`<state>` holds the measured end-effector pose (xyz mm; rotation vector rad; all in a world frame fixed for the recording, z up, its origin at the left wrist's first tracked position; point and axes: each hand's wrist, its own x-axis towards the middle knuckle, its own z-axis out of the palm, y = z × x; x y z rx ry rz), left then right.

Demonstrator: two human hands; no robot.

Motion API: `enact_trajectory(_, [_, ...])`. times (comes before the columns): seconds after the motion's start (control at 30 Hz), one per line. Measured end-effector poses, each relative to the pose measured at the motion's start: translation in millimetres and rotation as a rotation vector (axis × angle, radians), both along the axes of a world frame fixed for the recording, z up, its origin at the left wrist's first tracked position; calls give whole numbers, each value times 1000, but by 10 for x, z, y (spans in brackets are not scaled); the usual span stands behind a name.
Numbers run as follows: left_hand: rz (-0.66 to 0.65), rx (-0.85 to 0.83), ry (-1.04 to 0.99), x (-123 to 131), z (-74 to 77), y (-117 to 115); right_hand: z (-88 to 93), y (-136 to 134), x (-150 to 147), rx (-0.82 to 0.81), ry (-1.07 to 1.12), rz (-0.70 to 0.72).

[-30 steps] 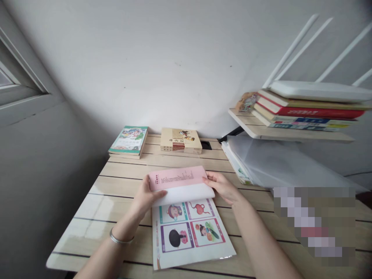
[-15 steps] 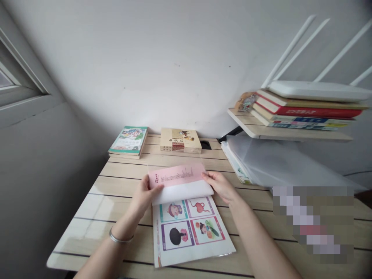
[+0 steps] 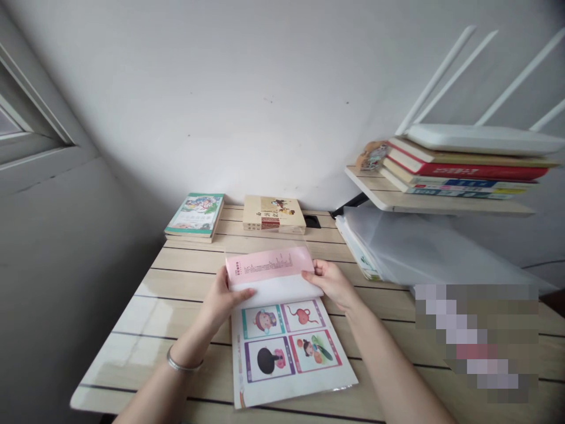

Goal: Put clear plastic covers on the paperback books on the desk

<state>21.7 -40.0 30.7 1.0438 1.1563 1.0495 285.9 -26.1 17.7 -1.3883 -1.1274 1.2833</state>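
Note:
A picture booklet lies on the desk in front of me, its lower page [image 3: 304,377] showing several framed cartoon pictures. Above that page, a raised part of the booklet with a printed pink sheet [image 3: 269,264] and a white strip below it is held between my hands. My left hand [image 3: 225,297] grips its left edge, thumb on the white strip and fingers behind. At the right edge my right hand [image 3: 331,282] pinches it, thumb on top near the pink border and other fingers partly hidden. A clear plastic cover shows along the far edge.
A green-edged book stack [image 3: 196,215] sits at the desk's back left, with beige books [image 3: 274,215] at back centre. On the right, a raised shelf [image 3: 388,200] bears stacked books [image 3: 468,171]; plastic folders [image 3: 424,247] lie beneath. A blurred-out patch covers the lower right.
My right thumb has shifted slightly left and down over the sheet's edge. The left thumb sits a little lower on the white strip. The lower page stays put.

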Motion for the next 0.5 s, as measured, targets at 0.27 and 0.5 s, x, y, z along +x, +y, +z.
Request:
enact_trajectory(0.27, [84, 56, 53, 35, -134, 0, 102, -34, 11, 0, 42, 76])
enact_trajectory(0.5, [117, 36, 49, 48, -179, 4, 30, -8, -15, -2, 31, 24])
